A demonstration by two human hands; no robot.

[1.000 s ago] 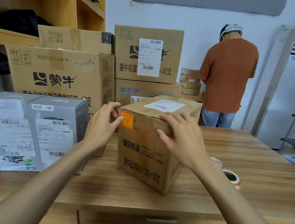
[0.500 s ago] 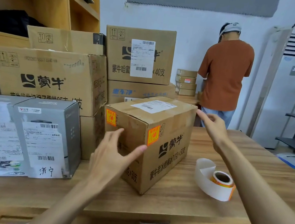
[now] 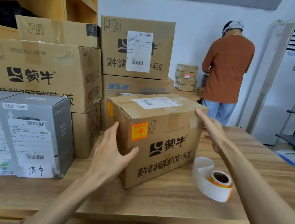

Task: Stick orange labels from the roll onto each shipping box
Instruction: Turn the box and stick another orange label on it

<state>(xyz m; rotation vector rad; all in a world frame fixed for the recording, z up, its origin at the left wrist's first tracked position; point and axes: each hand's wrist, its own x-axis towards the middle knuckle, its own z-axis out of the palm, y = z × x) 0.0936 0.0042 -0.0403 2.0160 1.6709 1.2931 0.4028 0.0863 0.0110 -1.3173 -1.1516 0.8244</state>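
Note:
A brown shipping box (image 3: 163, 152) stands on the wooden table (image 3: 177, 207), one corner turned toward me. It carries an orange label (image 3: 139, 130) on the front face, another orange label (image 3: 110, 109) on the left face and a white slip on top. My left hand (image 3: 111, 153) lies flat with spread fingers against the box's near left corner. My right hand (image 3: 211, 129) is open, its fingertips touching the top right corner. The roll of orange labels (image 3: 218, 180) lies on the table to the right of the box, white backing strip curling out.
A grey box (image 3: 31, 133) with white slips stands at the left. Larger cartons (image 3: 40, 70) are stacked behind and left, against wooden shelves. A person in a rust shirt (image 3: 226, 69) stands with their back to me beyond the table. An air conditioner (image 3: 290, 75) stands at the right.
The box has turned so its logo face points toward me. My left hand slid to the near corner and my right hand moved from the top to the far right corner.

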